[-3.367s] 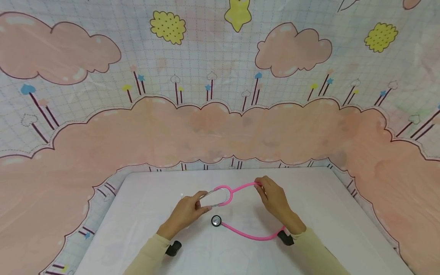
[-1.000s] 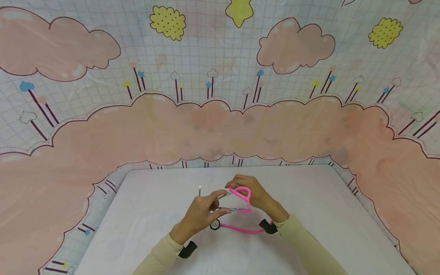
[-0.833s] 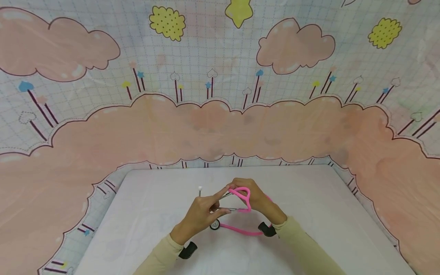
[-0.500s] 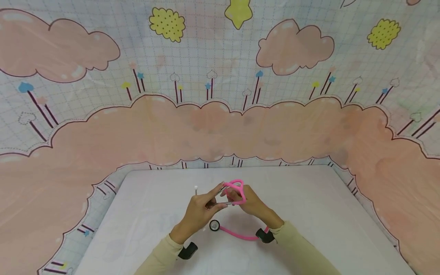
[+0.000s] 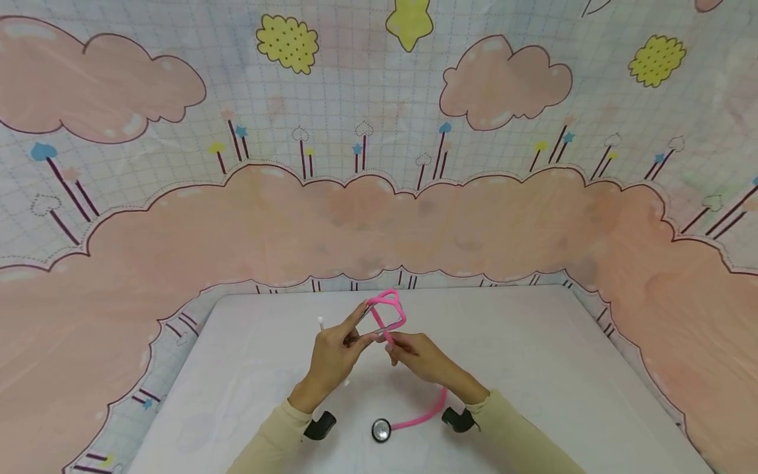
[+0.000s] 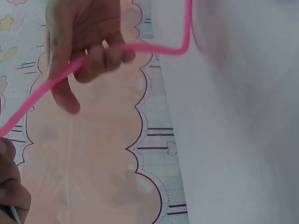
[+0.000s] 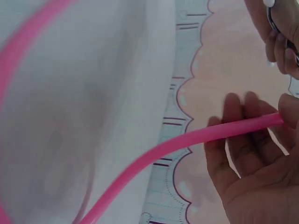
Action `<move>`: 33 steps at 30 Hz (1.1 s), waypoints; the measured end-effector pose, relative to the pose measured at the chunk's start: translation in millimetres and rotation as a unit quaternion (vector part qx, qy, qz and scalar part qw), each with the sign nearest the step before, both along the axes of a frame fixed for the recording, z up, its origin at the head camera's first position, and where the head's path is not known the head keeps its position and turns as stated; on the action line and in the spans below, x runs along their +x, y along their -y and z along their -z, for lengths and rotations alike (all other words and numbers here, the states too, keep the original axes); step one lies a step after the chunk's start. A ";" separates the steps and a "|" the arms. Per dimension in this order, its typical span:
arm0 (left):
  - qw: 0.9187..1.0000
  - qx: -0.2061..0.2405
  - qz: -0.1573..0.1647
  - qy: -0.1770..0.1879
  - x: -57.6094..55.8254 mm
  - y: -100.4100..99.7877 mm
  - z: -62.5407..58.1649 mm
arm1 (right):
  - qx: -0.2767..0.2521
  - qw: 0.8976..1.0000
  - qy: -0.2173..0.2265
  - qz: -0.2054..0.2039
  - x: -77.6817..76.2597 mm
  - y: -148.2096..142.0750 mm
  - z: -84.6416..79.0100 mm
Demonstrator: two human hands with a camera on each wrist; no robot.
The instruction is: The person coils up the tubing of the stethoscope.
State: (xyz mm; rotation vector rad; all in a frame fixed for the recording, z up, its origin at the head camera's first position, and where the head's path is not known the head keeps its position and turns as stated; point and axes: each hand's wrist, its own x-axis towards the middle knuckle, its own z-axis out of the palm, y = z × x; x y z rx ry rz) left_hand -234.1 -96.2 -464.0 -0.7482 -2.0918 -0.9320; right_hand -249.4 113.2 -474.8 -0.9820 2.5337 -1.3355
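Observation:
A pink stethoscope (image 5: pixel 403 316) is held in both hands, its Y-shaped end raised above the table. My left hand (image 5: pixel 331 359) grips its metal ear tubes, spreading thumb and forefinger along them; one white eartip (image 5: pixel 321 320) sticks up behind that hand. Just right of it, my right hand (image 5: pixel 423 355) pinches the pink tubing, which crosses the loop of the Y. In the right wrist view, the tubing (image 7: pixel 187 139) runs over my right fingers (image 7: pixel 243 154) to the thumb. The round black-rimmed chest piece (image 5: pixel 381 430) is low at the front, its tubing curving toward my right wrist.
A white table (image 5: pixel 533 355) lies beneath the hands. Behind and around it hangs a printed cloth (image 5: pixel 379 230) with clouds and stars. Black wrist cameras (image 5: pixel 320 426) sit under both forearms.
My right hand has moved from the stretched tubing to below the Y, bringing tubing across its loop. The Y end has risen and tilted up. The chest piece has shifted toward the front.

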 end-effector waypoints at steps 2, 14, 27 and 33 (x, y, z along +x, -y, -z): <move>1.000 -0.003 -0.015 -0.004 -1.6 1.3 -0.4 | -0.007 1.000 0.016 0.003 1.0 -1.1 0.1; 0.994 -0.037 -0.100 0.012 -7.8 5.6 0.2 | 0.001 0.999 0.034 0.020 0.4 -2.3 -7.5; 0.985 -0.040 -0.159 0.058 -9.6 4.8 1.0 | 0.056 0.998 -0.019 0.028 6.8 -7.6 -18.3; 0.979 -0.047 -0.185 0.066 -11.1 8.5 2.5 | 0.078 0.995 -0.043 0.035 13.7 -16.6 -27.9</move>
